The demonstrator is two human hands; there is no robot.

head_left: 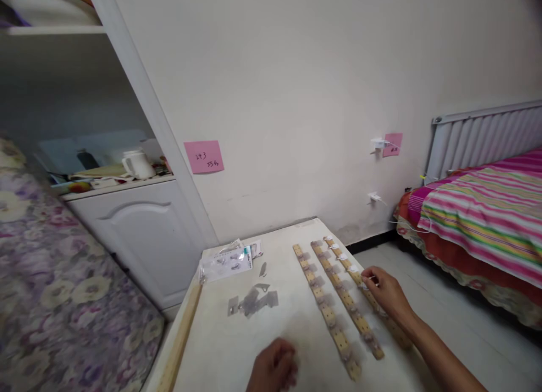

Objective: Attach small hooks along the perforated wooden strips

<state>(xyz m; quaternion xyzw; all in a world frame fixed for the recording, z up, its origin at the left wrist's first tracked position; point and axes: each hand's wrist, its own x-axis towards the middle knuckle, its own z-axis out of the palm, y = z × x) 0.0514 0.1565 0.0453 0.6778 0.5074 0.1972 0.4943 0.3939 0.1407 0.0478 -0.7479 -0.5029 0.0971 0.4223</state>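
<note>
Three narrow wooden strips (328, 307) lie side by side on a white table (237, 347), each dotted with small clear and white pieces. My right hand (387, 293) rests on the rightmost strip (351, 270), fingers pinched together on a small white piece. My left hand (275, 369) sits low at the table's near edge, fingers curled closed; what is in it is hidden. A small heap of clear plastic pieces (253, 301) lies left of the strips.
Clear packets (226, 262) lie at the table's far left corner. A pink note (204, 156) hangs on the wall. A white cupboard (135, 234) stands to the left, a striped bed (483, 222) to the right, a floral cover (51, 290) at near left.
</note>
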